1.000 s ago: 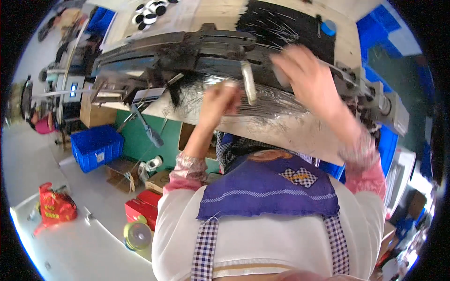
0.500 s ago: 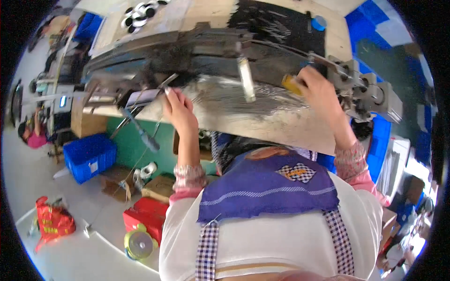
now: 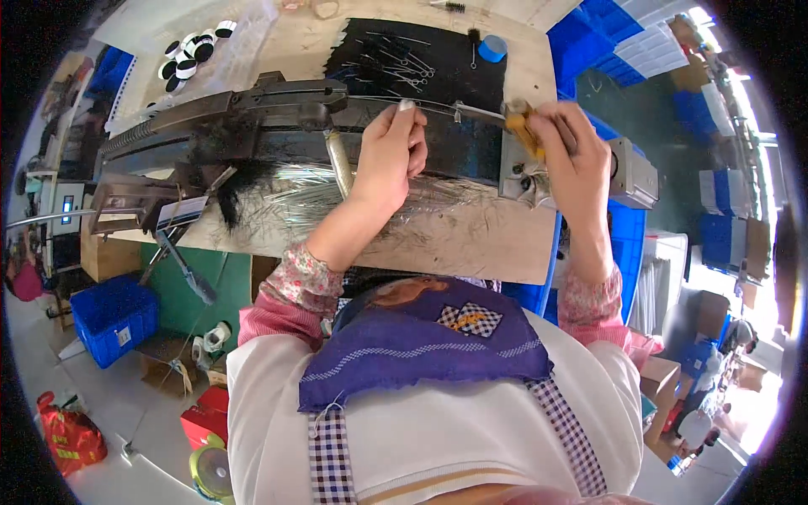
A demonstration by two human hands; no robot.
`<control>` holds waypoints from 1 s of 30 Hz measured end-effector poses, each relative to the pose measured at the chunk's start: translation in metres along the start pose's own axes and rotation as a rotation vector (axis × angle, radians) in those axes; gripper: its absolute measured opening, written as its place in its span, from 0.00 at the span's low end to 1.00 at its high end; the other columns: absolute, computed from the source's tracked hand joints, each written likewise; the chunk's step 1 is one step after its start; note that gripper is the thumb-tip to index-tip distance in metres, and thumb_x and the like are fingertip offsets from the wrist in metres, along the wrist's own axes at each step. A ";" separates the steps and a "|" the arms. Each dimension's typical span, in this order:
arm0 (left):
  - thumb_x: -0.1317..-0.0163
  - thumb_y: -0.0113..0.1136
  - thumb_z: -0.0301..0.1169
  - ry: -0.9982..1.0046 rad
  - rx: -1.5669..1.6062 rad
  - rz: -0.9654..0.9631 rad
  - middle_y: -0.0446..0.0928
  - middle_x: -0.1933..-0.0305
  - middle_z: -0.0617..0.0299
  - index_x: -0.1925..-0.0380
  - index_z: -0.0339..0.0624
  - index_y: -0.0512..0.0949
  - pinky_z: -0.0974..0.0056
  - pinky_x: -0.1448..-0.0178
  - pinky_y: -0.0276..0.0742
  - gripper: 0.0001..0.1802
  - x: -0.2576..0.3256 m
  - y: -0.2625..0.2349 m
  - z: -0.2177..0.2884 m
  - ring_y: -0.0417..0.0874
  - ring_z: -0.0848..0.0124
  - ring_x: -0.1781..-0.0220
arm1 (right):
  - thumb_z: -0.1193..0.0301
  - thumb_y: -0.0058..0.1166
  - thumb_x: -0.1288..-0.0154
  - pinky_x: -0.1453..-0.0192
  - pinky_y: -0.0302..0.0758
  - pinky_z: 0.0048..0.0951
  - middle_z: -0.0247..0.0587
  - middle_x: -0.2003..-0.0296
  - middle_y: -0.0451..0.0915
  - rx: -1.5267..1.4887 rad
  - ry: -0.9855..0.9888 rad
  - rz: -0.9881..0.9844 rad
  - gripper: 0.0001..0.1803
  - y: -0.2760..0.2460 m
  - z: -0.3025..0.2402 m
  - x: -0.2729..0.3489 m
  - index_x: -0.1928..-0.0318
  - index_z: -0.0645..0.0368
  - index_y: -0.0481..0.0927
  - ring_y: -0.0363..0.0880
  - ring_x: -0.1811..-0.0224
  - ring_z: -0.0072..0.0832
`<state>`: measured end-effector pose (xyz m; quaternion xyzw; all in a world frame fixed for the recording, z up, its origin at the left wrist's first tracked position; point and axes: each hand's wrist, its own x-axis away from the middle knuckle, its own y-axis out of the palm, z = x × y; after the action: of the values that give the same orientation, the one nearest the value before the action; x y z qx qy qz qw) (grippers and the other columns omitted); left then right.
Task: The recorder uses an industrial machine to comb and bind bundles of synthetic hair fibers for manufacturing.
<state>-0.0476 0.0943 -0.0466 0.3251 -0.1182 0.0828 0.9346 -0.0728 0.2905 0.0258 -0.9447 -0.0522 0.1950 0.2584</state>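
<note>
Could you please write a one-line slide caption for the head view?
Left hand pinches a thin wire on the long machine; right hand grips a yellow-handled tool.

Two hands point(image 3: 391, 156) point(image 3: 572, 160), one yellow tool point(image 3: 523, 128), one long machine point(image 3: 252, 126), one desk point(image 3: 471, 244), one blue roll point(image 3: 492, 48), one black mat point(image 3: 421, 50).

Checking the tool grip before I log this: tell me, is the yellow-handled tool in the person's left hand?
No: the yellow-handled tool sits in the right hand, while the left hand pinches a thin metal rod.
</note>
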 end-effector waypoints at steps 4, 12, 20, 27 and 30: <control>0.28 0.46 0.37 0.153 -0.031 0.069 0.59 0.82 0.72 0.69 0.42 0.71 0.72 0.82 0.50 0.13 -0.001 -0.013 0.006 0.56 0.81 0.85 | 0.77 0.52 0.40 0.57 0.76 0.35 0.47 0.62 0.81 0.272 -0.428 -0.106 0.13 0.044 0.001 -0.057 0.54 0.54 0.78 0.80 0.61 0.43; 0.29 0.49 0.41 0.079 -0.014 0.125 0.60 0.85 0.71 0.68 0.42 0.72 0.72 0.81 0.49 0.14 0.003 -0.007 0.008 0.54 0.80 0.86 | 0.76 0.51 0.39 0.62 0.77 0.27 0.45 0.68 0.82 0.125 -0.242 -0.738 0.13 0.090 -0.002 -0.085 0.54 0.66 0.80 0.81 0.68 0.28; 0.29 0.38 0.56 0.033 0.049 -0.067 0.78 0.64 0.54 0.55 0.37 0.71 0.60 0.55 0.76 0.30 -0.001 -0.010 0.005 0.82 0.63 0.63 | 0.70 0.52 0.35 0.67 0.77 0.26 0.46 0.68 0.81 -0.222 0.160 -0.876 0.16 0.082 0.005 -0.103 0.52 0.70 0.76 0.80 0.72 0.25; 0.33 0.36 0.62 -0.049 0.647 -0.241 0.60 0.35 0.46 0.37 0.33 0.56 0.55 0.27 0.58 0.42 0.002 -0.013 0.025 0.60 0.57 0.30 | 0.59 0.42 0.29 0.46 0.71 0.39 0.50 0.56 0.76 0.488 -0.380 -0.584 0.19 0.071 -0.002 -0.097 0.46 0.54 0.77 0.74 0.54 0.47; 0.34 0.38 0.62 -0.075 0.772 -0.252 0.60 0.35 0.42 0.39 0.27 0.55 0.55 0.27 0.57 0.44 0.005 -0.017 0.031 0.60 0.54 0.31 | 0.65 0.50 0.38 0.50 0.73 0.40 0.52 0.54 0.74 0.652 -0.780 -0.336 0.17 0.063 0.002 -0.090 0.50 0.57 0.79 0.74 0.55 0.48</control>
<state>-0.0438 0.0621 -0.0314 0.6670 -0.0716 -0.0059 0.7416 -0.1563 0.2192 0.0228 -0.6517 -0.2316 0.4935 0.5274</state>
